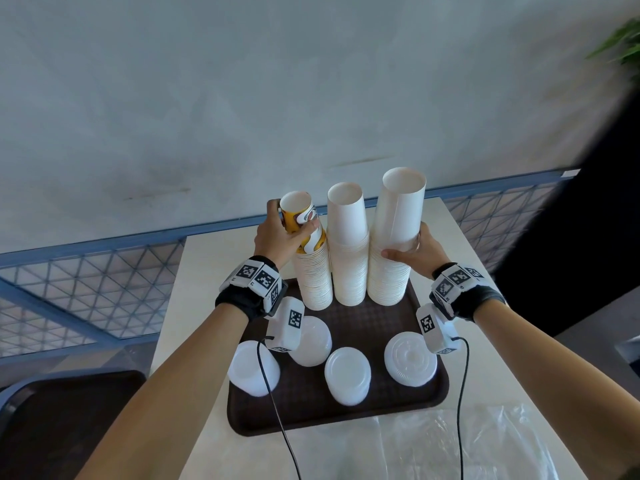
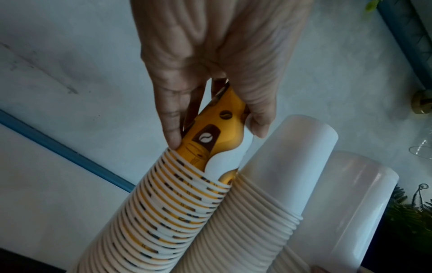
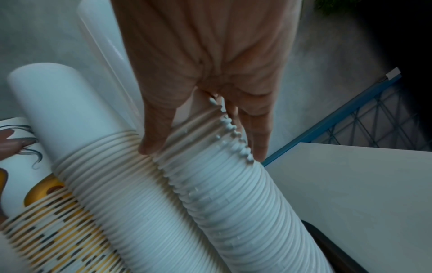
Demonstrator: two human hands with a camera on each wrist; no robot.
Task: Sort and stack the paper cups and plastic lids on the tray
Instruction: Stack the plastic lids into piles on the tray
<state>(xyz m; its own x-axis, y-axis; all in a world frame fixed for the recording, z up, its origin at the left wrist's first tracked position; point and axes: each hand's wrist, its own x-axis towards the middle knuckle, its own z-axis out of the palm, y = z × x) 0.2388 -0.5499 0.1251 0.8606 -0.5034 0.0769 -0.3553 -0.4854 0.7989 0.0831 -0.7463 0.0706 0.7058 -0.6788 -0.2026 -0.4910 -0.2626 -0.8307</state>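
Three tall cup stacks stand at the back of the dark brown tray [image 1: 304, 414]. My left hand [image 1: 282, 233] grips the top yellow patterned cup [image 1: 303, 220] of the left stack [image 1: 313, 282]; in the left wrist view my left hand [image 2: 215, 133] has thumb and fingers wrapped round that yellow cup [image 2: 210, 140]. The plain white middle stack [image 1: 348, 251] stands untouched. My right hand [image 1: 412, 249] holds the large white right stack [image 1: 394, 237] at mid height; in the right wrist view my right hand [image 3: 201, 147] grips its ribbed rims [image 3: 210, 166]. Several white lid piles [image 1: 347, 375] lie on the tray's front.
The tray sits on a pale table [image 1: 207, 271] beside a blue mesh railing [image 1: 86, 289]. Clear plastic wrap [image 1: 450, 445] lies at the table's front right. A second dark tray [image 1: 52, 427] sits lower left. A green plant [image 1: 620, 43] shows top right.
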